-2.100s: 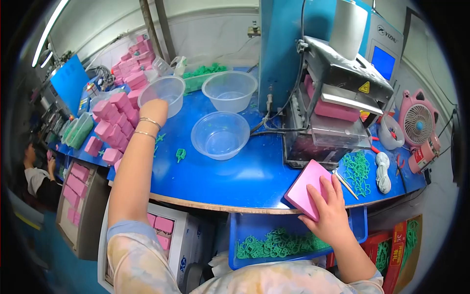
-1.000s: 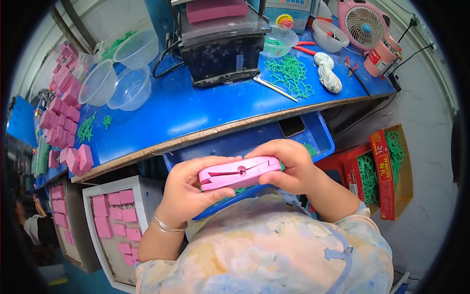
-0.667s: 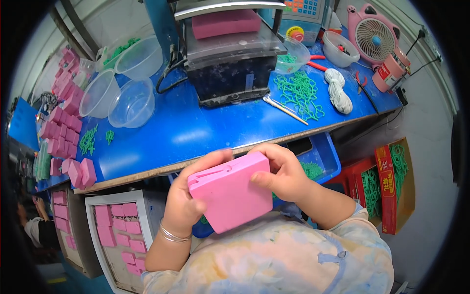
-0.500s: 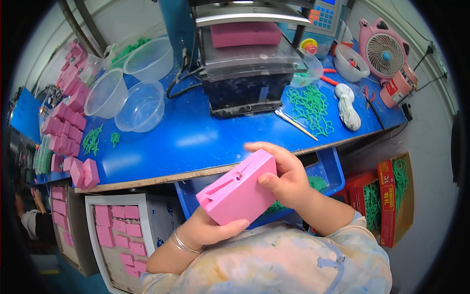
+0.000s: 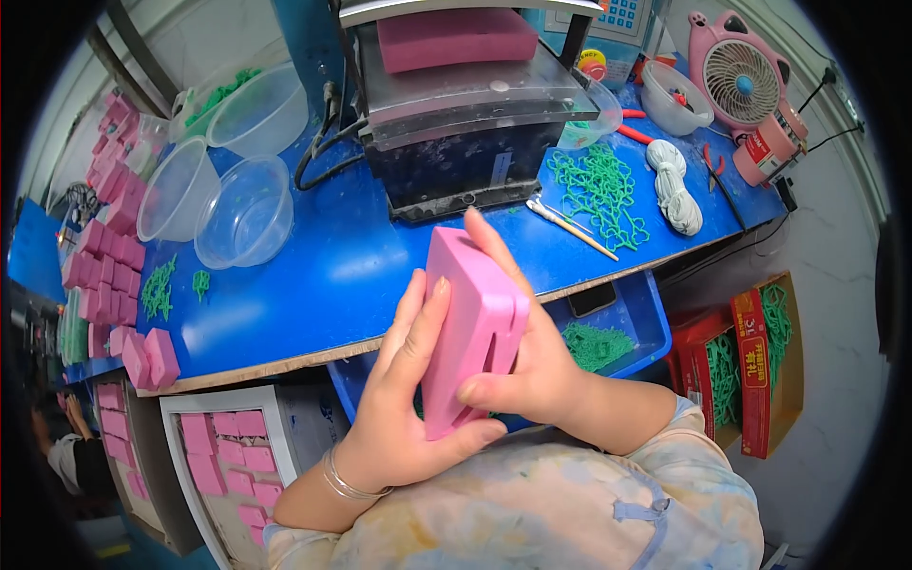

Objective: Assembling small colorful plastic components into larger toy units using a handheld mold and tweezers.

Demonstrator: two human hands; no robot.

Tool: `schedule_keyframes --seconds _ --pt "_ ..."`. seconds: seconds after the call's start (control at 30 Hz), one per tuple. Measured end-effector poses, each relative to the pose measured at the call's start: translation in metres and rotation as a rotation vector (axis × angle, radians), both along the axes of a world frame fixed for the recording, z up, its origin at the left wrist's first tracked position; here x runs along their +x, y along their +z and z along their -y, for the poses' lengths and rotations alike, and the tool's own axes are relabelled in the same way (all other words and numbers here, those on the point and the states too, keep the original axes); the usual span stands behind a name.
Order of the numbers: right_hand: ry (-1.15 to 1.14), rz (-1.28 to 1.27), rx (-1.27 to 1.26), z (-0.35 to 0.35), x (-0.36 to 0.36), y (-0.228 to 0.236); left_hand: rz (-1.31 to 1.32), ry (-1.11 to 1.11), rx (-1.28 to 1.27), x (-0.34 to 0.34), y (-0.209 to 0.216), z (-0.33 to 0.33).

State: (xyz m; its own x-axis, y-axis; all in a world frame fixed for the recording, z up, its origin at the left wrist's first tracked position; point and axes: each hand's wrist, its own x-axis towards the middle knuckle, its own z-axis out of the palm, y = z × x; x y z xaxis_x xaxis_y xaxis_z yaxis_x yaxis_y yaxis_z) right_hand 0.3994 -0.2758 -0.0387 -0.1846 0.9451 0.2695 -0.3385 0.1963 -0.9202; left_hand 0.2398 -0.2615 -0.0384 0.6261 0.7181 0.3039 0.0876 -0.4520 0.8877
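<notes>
A: Pink slotted block [image 5: 456,328]: position?
B: Between left hand [image 5: 394,408] and right hand [image 5: 540,378], at the near edge of the blue table [image 5: 294,313]; slotted side [image 5: 502,334], facing left earlier, now faces right.
A: Fingers?
B: Both sets clamped on the block.

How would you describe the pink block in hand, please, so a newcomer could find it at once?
Find the big blue table, then the left hand and right hand in front of it. Between them is a thick pink block with a slit along one narrow side. Unlike the pink blocks piled at the table's left end, it is clasped in both hands.
</notes>
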Motion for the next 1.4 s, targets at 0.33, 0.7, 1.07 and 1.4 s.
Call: schedule_keyframes --seconds 0.33,0.7,1.07,1.4 --pt "0.172 -0.590 -0.357 -0.004 0.014 -0.018 0.750 0.240 -0.686 -0.033 -0.009 -0.022" --pt "0.269 -0.680 -0.413 -0.008 0.018 -0.040 0.965 0.352 -0.794 -0.024 -0.023 -0.033" --pt "-0.314 0.700 0.619 -0.003 0.023 -0.009 0.531 0.316 -0.272 -0.020 -0.019 -0.028" --pt "0.000 0.309 0.165 -0.009 0.025 -0.018 0.550 -0.025 -0.444 -0.017 -0.025 -0.012"
